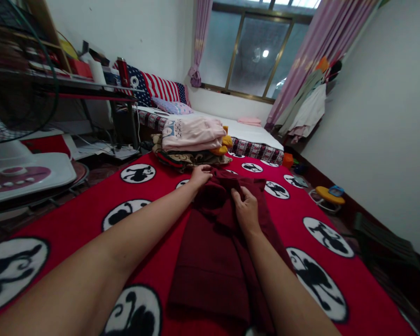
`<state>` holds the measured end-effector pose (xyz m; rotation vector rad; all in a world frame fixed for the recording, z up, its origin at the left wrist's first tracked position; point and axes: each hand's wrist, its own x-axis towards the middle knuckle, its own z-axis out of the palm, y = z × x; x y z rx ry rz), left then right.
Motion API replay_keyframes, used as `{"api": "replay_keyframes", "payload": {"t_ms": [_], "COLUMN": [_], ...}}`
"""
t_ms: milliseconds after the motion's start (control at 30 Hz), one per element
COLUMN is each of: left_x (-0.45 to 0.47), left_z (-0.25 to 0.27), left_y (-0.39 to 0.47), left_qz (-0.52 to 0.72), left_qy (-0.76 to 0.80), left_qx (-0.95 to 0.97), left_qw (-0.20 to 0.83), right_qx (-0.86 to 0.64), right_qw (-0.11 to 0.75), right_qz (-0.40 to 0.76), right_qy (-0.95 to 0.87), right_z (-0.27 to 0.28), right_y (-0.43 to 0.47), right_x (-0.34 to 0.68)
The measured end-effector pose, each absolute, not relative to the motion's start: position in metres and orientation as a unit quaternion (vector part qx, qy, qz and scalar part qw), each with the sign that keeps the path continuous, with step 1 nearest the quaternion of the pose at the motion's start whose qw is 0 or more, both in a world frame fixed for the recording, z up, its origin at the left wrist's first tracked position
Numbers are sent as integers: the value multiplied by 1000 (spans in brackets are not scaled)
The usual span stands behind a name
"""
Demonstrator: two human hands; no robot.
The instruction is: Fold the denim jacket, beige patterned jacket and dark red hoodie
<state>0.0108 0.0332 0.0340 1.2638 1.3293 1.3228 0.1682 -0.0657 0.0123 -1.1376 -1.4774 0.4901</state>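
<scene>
A dark maroon garment (210,261) lies spread over the red blanket (168,228) in front of me, its upper part bunched and its lower part flatter. My left hand (200,175) reaches out to its far left corner, the fingers closed on the cloth there. My right hand (245,209) pinches a raised fold of the same garment near its far right side. Just beyond my left hand sits a pile of clothes, with a folded pink top (194,133) above a brown patterned garment (192,159) and some yellow cloth (222,147).
Behind the pile stands a second bed (227,123) with a white sheet, below the window. On the left are a desk (91,84) and a fan (21,172). Clothes (310,112) hang at the right wall, and a yellow stool (329,195) stands on the floor below.
</scene>
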Motion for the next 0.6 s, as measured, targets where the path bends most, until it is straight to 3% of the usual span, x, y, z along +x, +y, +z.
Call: {"api": "replay_keyframes", "payload": {"t_ms": [167,367,600], "left_x": [-13,-42,-58], "left_z": [22,19,25], "left_y": [15,-29,-51], "left_qz": [499,325,292], "left_qy": [579,578,570], "left_qx": [525,656,668], "left_qw": [374,360,379], "right_qx": [-486,-468,-503], "right_qw": [566,564,463], "right_qz": [193,165,145], "right_qy": [-638,-660,-715], "right_z": [12,19,16], "right_y": [-65,-74,-77], "right_x": [167,164,165]}}
